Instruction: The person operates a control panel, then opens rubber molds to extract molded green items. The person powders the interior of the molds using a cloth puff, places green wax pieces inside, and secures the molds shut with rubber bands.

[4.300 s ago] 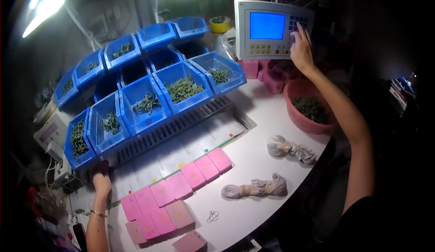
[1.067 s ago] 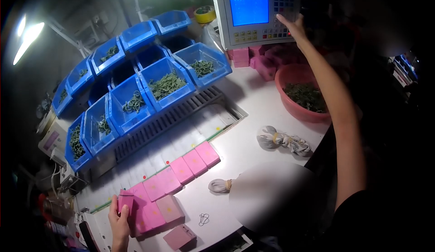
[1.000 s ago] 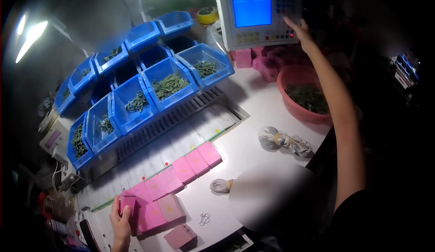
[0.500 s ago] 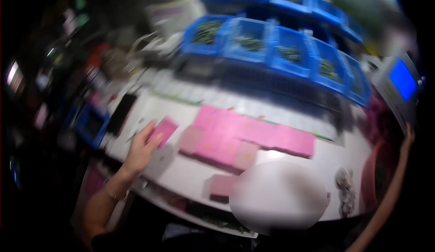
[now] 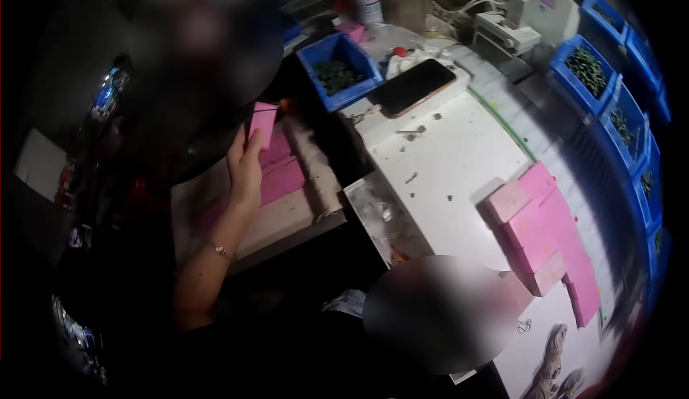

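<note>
Your left hand now swings beyond the table, pinching a pink block; carrying likely needs steadiness; right hand unseen.

I record my white table: phone at one end, dark scraps scattered near it; pink blocks packed edge to edge; thin loop; cloth bundles.

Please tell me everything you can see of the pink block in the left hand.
The pink block is small, box-shaped and matt-looking, with straight edges and a dark line across it near the top; its material is uncertain. It stands nearly upright, tilted slightly, gripped by the thumb and fingers of the left hand, which hide part of its lower end. In this view it appears left of the white table.
</note>
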